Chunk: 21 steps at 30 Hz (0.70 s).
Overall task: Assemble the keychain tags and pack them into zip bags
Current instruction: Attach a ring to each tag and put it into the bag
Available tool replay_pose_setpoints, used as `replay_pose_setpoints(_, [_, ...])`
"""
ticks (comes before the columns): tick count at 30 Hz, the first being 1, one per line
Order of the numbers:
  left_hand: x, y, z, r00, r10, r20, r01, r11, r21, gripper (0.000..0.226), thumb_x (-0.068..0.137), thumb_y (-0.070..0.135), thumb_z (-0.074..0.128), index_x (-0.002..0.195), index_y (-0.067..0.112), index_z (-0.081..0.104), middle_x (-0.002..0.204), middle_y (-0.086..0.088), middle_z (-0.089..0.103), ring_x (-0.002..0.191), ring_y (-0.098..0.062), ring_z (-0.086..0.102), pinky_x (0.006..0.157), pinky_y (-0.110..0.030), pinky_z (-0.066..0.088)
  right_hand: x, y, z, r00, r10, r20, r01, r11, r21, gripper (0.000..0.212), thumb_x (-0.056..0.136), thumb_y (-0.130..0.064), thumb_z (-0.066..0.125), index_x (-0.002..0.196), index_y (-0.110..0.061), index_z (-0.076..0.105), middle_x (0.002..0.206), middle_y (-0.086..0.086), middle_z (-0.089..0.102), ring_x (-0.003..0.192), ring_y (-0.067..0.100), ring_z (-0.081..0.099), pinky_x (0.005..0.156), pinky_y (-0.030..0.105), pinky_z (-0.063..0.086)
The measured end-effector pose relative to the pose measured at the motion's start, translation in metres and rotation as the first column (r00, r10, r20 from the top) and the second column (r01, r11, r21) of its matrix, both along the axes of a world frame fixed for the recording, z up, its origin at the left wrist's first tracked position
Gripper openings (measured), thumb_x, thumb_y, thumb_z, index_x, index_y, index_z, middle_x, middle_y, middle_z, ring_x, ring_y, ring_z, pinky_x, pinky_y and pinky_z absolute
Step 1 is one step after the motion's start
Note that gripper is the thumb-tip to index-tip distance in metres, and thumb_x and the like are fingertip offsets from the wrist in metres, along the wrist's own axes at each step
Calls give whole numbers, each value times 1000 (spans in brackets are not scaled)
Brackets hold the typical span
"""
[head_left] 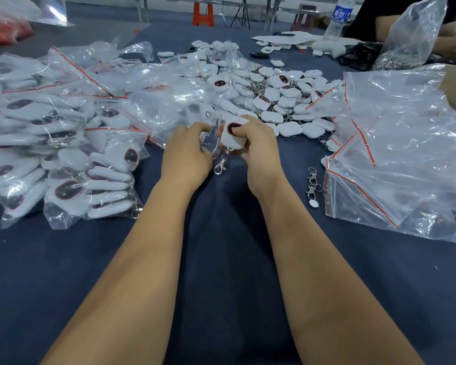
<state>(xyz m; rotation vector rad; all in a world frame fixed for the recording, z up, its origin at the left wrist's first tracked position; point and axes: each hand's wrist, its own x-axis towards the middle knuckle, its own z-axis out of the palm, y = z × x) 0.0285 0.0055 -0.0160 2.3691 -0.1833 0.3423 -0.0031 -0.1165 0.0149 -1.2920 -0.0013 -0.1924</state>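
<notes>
The right hand (250, 143) grips a white, rounded-square plastic keychain tag with a dark, red-rimmed oval window (232, 135), thumb pressed on the window and fingers curled behind, so the face stays turned up and toward the other hand. From the tag's lower edge a silver metal clasp (219, 164) hangs free just below the grip, probably left dangling so that it follows the tag in last. The left hand (187, 151), just across from that grip, pinches a small clear zip bag (211, 143) between curled fingers, apparently to hold its mouth open toward the tag; whether the tag has entered the mouth I cannot tell, since film and knuckles overlap there. Beyond the grip lies the loose heap of white tags with clasps (277, 96), near enough to draw from. Outward of the left hand sit filled, red-striped zip bags of tags (63, 164), the finished stack. Outward of the right hand spreads a pile of empty clear zip bags (395, 143), with two spare metal clasps (312, 184) between it and the wrist on the dark blue tablecloth (221, 259).
</notes>
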Motion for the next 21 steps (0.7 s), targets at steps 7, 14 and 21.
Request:
replay_pose_setpoints(7, [-2,1,1,1000,-17,6,18,994,-108,51,85,4,54,130,28,57,108,0,57,96,-16,54,79,-26,38,6,4,-7,981,-85,-171,40,967,-251,14,91,-6,48,85,-11,58,80,8,61,58,21,59,48,25,43])
replay_pose_setpoints(14, [-2,1,3,999,38,-27,-44,954,-296,40,96,9,42,126,26,61,90,5,58,79,-12,52,72,-29,40,9,-2,-11,987,-29,-156,6,990,-144,12,101,-15,46,91,-15,53,91,20,64,58,17,51,56,25,48])
replay_pose_setpoints(21, [-7,-10,7,996,-86,-10,76,926,-369,39,93,8,44,119,24,67,102,5,66,85,-10,59,78,-25,47,11,-1,-21,992,-97,-83,59,925,-374,15,93,-18,63,96,-21,48,88,6,67,51,0,55,49,12,43])
